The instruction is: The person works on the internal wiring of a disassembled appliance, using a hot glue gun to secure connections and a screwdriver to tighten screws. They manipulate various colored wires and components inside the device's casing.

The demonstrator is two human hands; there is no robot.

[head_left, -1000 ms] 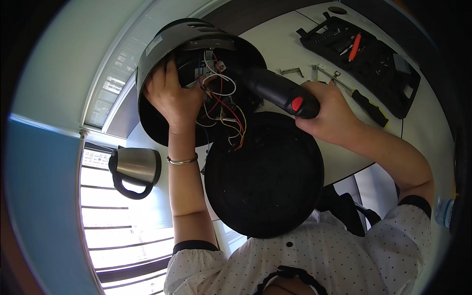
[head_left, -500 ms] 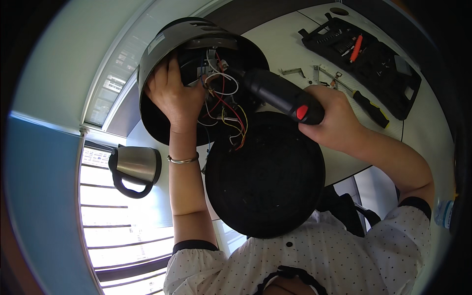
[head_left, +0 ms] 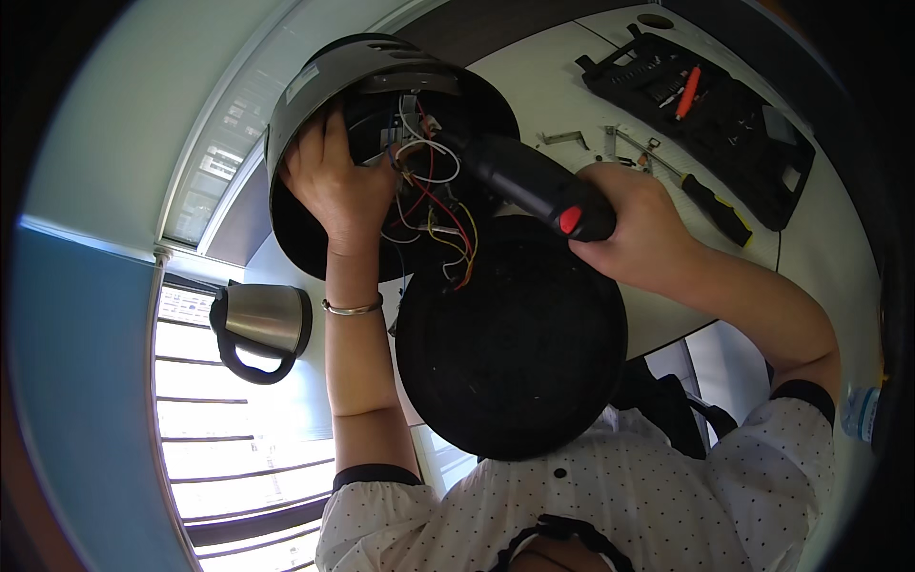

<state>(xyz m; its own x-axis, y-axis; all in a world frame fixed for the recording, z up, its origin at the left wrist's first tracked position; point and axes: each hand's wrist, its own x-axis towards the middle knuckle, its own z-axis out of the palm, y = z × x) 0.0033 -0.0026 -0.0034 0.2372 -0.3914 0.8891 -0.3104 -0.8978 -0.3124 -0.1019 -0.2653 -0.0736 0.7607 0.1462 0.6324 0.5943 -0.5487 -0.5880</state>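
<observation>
An opened round appliance housing, grey outside and dark inside, lies tipped with its open side toward me. My left hand reaches into it, gripping it from inside, with the thumb near a metal part; some fingertips are hidden. White, red and yellow wires run out of the housing toward a round black base, which leans against my front. My right hand is closed round a black electric screwdriver with a red button. Its tip points into the housing, where shadow and wires hide the contact.
A black tool case lies unfolded at the far right, with a red-handled tool on it. Nearby are a black-and-yellow screwdriver and a small metal bracket. A steel kettle stands left by the window.
My right hand and the electric screwdriver have shifted slightly left. My left hand stays inside the housing, almost unmoved.
</observation>
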